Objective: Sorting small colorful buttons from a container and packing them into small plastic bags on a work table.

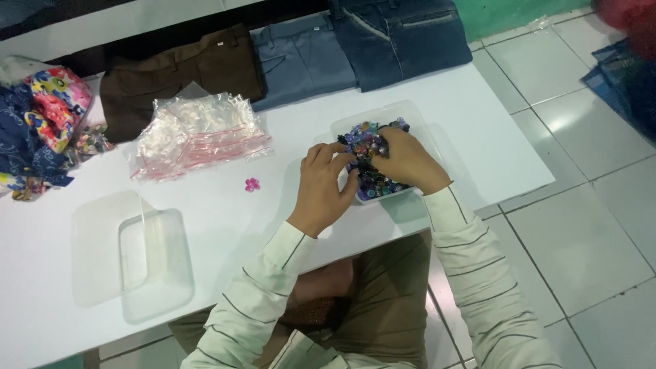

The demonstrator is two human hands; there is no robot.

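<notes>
Striped cream sleeves fill the bottom of the head view, reaching up from the person's lap over the front edge of the white counter (225, 225). Both hands are buried in a clear plastic tray (417, 126) heaped with small dark, multicoloured buttons (365, 140), set near the counter's right front part. The left hand (322, 193) is seen at the tray's near left edge, its fingers curled down into the pile; its grip is closed on some of the buttons. The right hand (403, 160) is laid over the heap, knuckles up, fingers tucked under; whether anything is pinched in that grip cannot be told.

One pink flower-shaped button (252, 184) is spotted alone on the counter, just left of the left hand. Beyond it, a stack of clear zip bags (198, 133) with pinkish seal strips is spread out. Two empty clear containers (133, 253), overlapping, are placed at the near left. Folded trousers are lined along the far edge: brown (181, 78), grey-blue (301, 61) and dark denim (403, 37). A bundle of floral cloth (41, 123) is piled at the far left.
</notes>
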